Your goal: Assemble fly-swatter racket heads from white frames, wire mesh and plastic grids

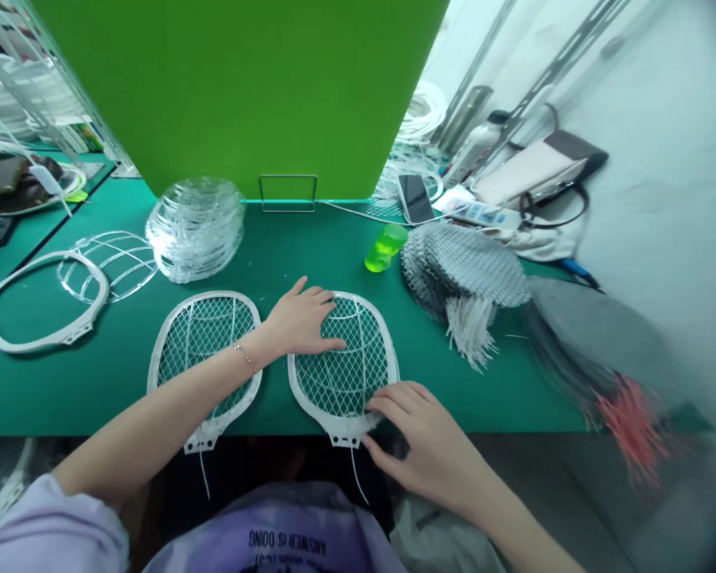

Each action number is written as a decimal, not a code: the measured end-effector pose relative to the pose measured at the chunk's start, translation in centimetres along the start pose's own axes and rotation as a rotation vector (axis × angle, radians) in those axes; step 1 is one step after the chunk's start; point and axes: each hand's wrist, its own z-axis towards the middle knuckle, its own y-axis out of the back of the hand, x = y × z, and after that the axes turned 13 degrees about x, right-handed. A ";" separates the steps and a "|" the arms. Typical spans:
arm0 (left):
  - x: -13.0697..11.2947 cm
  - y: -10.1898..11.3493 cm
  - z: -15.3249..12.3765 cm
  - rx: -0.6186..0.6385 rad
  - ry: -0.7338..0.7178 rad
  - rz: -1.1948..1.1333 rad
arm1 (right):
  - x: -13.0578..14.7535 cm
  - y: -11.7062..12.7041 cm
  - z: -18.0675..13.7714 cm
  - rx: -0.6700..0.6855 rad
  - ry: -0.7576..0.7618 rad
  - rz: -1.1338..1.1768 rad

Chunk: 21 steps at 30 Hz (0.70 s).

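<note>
My left hand point(301, 322) lies open on the mesh frame point(346, 382), pinning it to the tabletop point(310, 247); my right hand point(429, 446), also open, seemingly presses its rim.

Green worktop point(310, 247), matte, under soft even light. Green upright panel point(244, 87) straight beyond the left hand point(301, 322), standing at the worktop's far edge. White wall point(662, 159) well right of the right hand point(426, 442), with slanted grey metal struts point(573, 56) against it. Far left of the left hand: second green worktop point(12, 239) across a dark gap, with a white wire rack point(12, 87) behind it.
</note>
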 end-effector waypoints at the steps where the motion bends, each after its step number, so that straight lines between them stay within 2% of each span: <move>1: -0.1 0.0 0.0 -0.005 0.002 0.008 | -0.2 -0.6 -0.3 -0.010 0.015 -0.030; 4: -0.9 0.0 -0.5 -0.032 -0.019 0.032 | -1.1 -1.6 -0.5 0.000 0.098 -0.135; 7: -2.4 0.1 -1.8 -0.042 -0.061 0.014 | -1.4 -1.4 -0.3 0.016 0.121 -0.231; 12: -3.8 -0.2 -4.0 0.102 -0.026 -0.065 | -0.4 -1.3 -0.5 -0.043 0.081 -0.250; 17: -3.6 -0.1 -4.3 0.151 0.007 -0.121 | 0.5 -2.3 -0.6 -0.111 0.035 -0.175; 21: -3.5 0.2 -4.3 0.262 -0.013 -0.138 | 0.8 -2.8 -0.6 -0.151 -0.007 -0.147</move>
